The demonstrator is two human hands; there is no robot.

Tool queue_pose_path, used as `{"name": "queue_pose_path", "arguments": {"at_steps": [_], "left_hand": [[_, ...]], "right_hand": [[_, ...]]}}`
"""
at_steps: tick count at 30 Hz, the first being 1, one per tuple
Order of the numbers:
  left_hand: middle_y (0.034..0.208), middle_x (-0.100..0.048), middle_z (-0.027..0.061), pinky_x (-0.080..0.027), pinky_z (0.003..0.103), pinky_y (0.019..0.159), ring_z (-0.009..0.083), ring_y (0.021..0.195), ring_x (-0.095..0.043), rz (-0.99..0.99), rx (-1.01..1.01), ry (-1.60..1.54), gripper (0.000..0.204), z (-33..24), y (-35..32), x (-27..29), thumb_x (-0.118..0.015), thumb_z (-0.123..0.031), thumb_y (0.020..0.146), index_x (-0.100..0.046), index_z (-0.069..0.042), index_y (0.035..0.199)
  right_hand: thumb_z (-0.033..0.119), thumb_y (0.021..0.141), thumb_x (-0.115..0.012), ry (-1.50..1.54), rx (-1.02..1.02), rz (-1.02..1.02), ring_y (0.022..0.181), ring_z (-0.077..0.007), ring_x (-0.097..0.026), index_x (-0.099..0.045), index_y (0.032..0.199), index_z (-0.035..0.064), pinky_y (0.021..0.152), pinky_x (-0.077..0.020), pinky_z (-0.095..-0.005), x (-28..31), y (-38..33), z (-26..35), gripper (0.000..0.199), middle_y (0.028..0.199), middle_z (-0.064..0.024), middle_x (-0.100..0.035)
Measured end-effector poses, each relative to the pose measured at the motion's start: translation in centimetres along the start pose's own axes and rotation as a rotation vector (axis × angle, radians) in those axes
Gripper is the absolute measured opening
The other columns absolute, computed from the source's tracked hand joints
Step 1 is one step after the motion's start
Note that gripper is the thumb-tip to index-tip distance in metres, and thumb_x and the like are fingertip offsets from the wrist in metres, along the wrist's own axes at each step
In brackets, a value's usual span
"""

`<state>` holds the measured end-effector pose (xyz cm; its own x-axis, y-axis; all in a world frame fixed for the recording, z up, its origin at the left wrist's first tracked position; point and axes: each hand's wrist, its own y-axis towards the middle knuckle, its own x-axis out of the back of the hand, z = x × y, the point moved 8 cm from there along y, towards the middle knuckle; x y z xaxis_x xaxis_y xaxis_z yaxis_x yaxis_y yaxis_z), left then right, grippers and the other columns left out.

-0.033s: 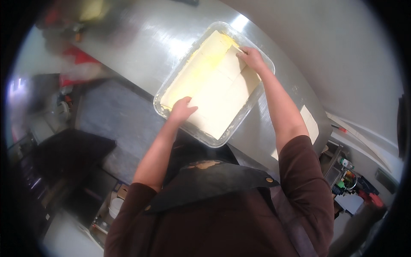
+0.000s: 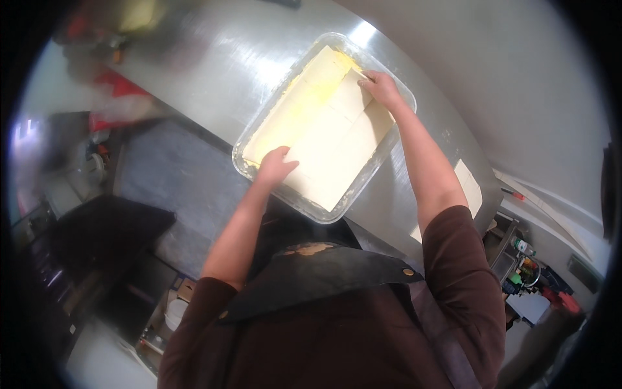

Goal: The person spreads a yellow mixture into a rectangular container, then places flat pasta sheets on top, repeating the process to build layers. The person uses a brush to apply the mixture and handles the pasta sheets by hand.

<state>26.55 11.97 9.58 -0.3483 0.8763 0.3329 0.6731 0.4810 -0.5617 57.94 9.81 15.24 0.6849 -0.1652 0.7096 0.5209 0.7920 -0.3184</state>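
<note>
A clear rectangular tub (image 2: 240, 143) stands at a slant on the metal worktop. Inside it lies a pale, flat layer dusted with yellow crumbs or powder (image 2: 310, 110). Over its right part I hold a pale cream sheet (image 2: 324, 159), thin and stiff-looking, of a material I cannot make out. My left hand (image 2: 275, 166) pinches the sheet's near left edge, thumb on top. At the far end, my right hand (image 2: 381, 88) is closed on its other corner, fingertips partly hidden. A shadow falls along the sheet's right side.
The shiny metal worktop (image 2: 201, 71) runs up to a grey wall (image 2: 518, 84). More pale sheets (image 2: 468, 185) lie by my right elbow. To the left stands a dark flat surface (image 2: 178, 175). Shelves with mixed items (image 2: 525, 272) are low at the right.
</note>
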Motion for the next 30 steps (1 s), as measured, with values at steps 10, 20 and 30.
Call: {"name": "queue_pose_path", "arguments": {"at_steps": [10, 20, 30], "left_hand": [[0.087, -0.062, 0.0152, -0.045, 0.032, 0.074, 0.0230, 0.082, -0.059, -0.094, -0.082, 0.115, 0.033, 0.0, 0.5, 0.2, -0.064, -0.016, 0.070, -0.057, 0.002, 0.096], [0.114, -0.048, 0.0182, -0.042, 0.039, 0.086, 0.0336, 0.105, -0.047, -0.189, 0.057, 0.456, 0.061, -5.3, -3.2, 0.6, -0.063, -0.020, 0.072, -0.038, -0.002, 0.124], [0.131, -0.032, 0.0267, -0.029, 0.040, 0.101, 0.0373, 0.123, -0.030, -0.198, 0.023, 0.644, 0.069, -6.5, -5.9, -0.9, -0.063, -0.019, 0.073, -0.030, 0.005, 0.129]], "right_hand": [[0.017, 0.079, -0.055, -0.224, 0.036, -0.132, 0.097, -0.0316, -0.055, -0.059, 0.107, 0.0097, 0.084, -0.0429, -0.0373, 0.4, -0.5, 0.5, 0.030, 0.104, -0.0164, -0.059], [0.010, 0.079, -0.052, -0.046, 0.116, -0.626, 0.094, -0.0243, -0.059, -0.060, 0.102, 0.0082, 0.082, -0.0456, -0.0319, 8.1, -10.3, -4.6, 0.025, 0.102, -0.0116, -0.060], [0.006, 0.080, -0.044, -0.586, -0.355, -0.440, 0.107, -0.0307, -0.049, -0.053, 0.111, 0.0095, 0.088, -0.0408, -0.0378, 15.0, -21.7, -29.4, 0.033, 0.115, -0.0158, -0.052]]}}
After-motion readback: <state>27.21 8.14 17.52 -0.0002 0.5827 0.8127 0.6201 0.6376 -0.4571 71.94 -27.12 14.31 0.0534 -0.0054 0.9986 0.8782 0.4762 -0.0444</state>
